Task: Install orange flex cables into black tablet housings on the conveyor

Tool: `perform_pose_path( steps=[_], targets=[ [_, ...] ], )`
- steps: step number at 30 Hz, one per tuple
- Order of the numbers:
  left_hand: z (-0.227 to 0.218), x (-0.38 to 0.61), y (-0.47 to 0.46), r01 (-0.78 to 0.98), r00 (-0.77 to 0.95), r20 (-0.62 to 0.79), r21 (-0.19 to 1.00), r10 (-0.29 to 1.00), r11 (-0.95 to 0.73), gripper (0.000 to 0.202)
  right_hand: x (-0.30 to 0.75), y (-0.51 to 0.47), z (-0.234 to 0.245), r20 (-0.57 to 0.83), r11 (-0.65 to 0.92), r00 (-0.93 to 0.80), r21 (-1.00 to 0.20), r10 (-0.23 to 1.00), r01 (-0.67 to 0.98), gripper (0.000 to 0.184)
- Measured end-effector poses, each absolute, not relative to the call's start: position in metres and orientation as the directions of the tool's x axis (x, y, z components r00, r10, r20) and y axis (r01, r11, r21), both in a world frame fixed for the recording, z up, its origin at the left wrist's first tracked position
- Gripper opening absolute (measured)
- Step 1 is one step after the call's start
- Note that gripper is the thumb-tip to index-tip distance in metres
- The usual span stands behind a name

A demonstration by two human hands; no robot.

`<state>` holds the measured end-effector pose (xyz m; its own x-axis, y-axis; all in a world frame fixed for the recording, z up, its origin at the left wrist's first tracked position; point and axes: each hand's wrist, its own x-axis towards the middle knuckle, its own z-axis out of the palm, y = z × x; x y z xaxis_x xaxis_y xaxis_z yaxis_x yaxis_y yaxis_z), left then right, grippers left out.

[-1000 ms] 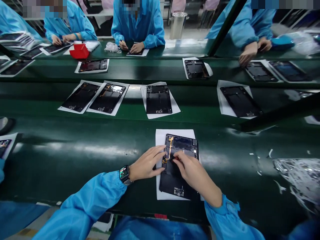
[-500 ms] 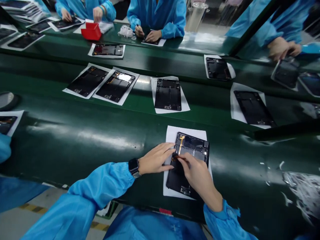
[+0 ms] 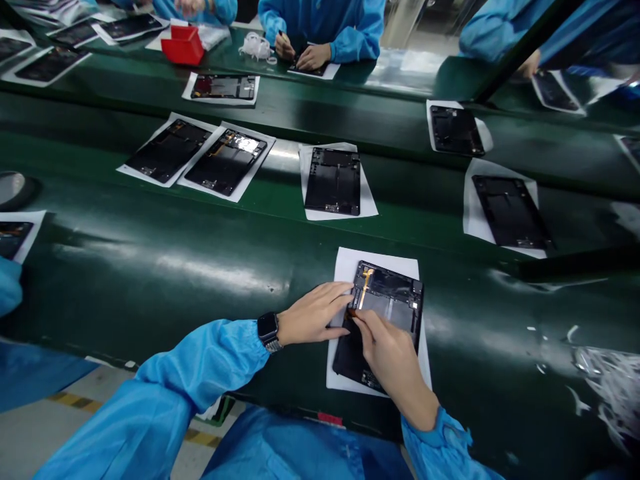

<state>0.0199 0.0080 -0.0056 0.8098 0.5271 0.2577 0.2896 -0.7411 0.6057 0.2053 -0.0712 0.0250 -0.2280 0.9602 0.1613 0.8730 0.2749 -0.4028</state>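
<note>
In front of me an opened tablet (image 3: pixel 391 303), black with a yellow-orange ribbon cable along its upper left, lies slightly turned on a white sheet (image 3: pixel 345 260). My left hand (image 3: pixel 317 313) rests beside the tablet's left edge, fingers stretched and fingertips touching that edge. With thumb and fingertips pinched, my right hand (image 3: pixel 393 350) reaches over the tablet's middle. At its fingertips shows a small orange-brown flex cable (image 3: pixel 352 313) near the left edge. The fingers partly cover it, and the hand hides the tablet's lower right part.
More opened tablets (image 3: pixel 333 181) on white sheets lie along the green conveyor (image 3: pixel 240 220). A red bin (image 3: pixel 183 45) stands at the far side, where co-workers (image 3: pixel 320 30) in blue work. Clear plastic scraps (image 3: pixel 613 387) lie at right; a dark post (image 3: pixel 525 50) slants across the upper right.
The view has shifted slightly. My right hand stays pinched near the tablet's left edge and the left hand stays in place. At upper right, a co-worker's hands and tablet have moved.
</note>
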Motion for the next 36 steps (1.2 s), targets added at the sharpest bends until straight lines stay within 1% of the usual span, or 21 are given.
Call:
perform_pose_path(
  steps=[2,4,6,9,11,16,20,22,24,26,27,29,31,33,35,36],
  targets=[
    [-0.004,0.02,0.009,0.283,0.811,0.259,0.611,0.525,-0.739,0.062,0.199,-0.069,0.028,0.147,0.303,-0.27,-0.302,0.952,0.904,0.022],
    [-0.002,0.02,0.009,0.281,0.809,0.257,0.621,0.529,-0.731,0.065,0.195,-0.063,0.031,0.122,0.31,-0.289,-0.239,0.95,0.92,0.024],
    [-0.001,0.02,0.009,0.286,0.804,0.253,0.629,0.538,-0.723,0.067,0.196,-0.058,0.033,0.102,0.31,-0.294,-0.246,0.95,0.918,0.022],
    [-0.002,0.02,0.008,0.295,0.797,0.253,0.629,0.548,-0.719,0.068,0.206,-0.056,0.037,0.097,0.3,-0.283,-0.295,0.954,0.907,0.016],
    [-0.003,0.019,0.008,0.292,0.802,0.255,0.623,0.541,-0.726,0.069,0.212,-0.059,0.037,0.097,0.283,-0.266,-0.278,0.959,0.918,0.016],
    [-0.005,0.019,0.009,0.286,0.808,0.249,0.628,0.535,-0.724,0.071,0.21,-0.066,0.034,0.08,0.274,-0.263,-0.187,0.961,0.943,0.016],
    [-0.005,0.02,0.009,0.272,0.809,0.242,0.652,0.535,-0.707,0.073,0.197,-0.062,0.029,0.074,0.278,-0.269,-0.183,0.96,0.943,0.018],
    [-0.005,0.02,0.008,0.269,0.807,0.247,0.655,0.536,-0.706,0.074,0.195,-0.059,0.027,0.083,0.281,-0.27,-0.2,0.959,0.938,0.02],
    [-0.003,0.018,0.007,0.268,0.807,0.25,0.652,0.535,-0.709,0.076,0.198,-0.058,0.027,0.114,0.292,-0.27,-0.282,0.956,0.914,0.021],
    [0.001,0.017,0.007,0.276,0.803,0.25,0.648,0.54,-0.71,0.076,0.209,-0.063,0.029,0.176,0.28,-0.223,-0.447,0.959,0.85,0.02],
    [0.004,0.018,0.009,0.29,0.793,0.253,0.643,0.554,-0.709,0.073,0.217,-0.067,0.031,0.222,0.253,-0.156,-0.53,0.963,0.809,0.018],
    [0.01,0.028,0.018,0.344,0.746,0.281,0.613,0.603,-0.711,0.056,0.236,-0.082,0.032,0.307,0.156,0.073,-0.657,0.949,0.737,0.014],
    [0.017,0.046,0.035,0.416,0.704,0.306,0.554,0.641,-0.721,0.037,0.254,-0.102,0.027,0.346,0.027,0.342,-0.737,0.873,0.676,0.016],
    [0.021,0.072,0.055,0.48,0.714,0.28,0.471,0.641,-0.74,0.027,0.267,-0.126,0.018,0.308,-0.077,0.536,-0.812,0.786,0.579,0.023],
    [0.023,0.097,0.075,0.526,0.757,0.19,0.39,0.625,-0.756,0.022,0.274,-0.15,0.006,0.209,-0.15,0.649,-0.879,0.731,0.452,0.031],
    [0.024,0.107,0.083,0.541,0.771,0.15,0.359,0.619,-0.761,0.02,0.275,-0.16,0.001,0.15,-0.179,0.677,-0.903,0.721,0.391,0.034]
  ],
)
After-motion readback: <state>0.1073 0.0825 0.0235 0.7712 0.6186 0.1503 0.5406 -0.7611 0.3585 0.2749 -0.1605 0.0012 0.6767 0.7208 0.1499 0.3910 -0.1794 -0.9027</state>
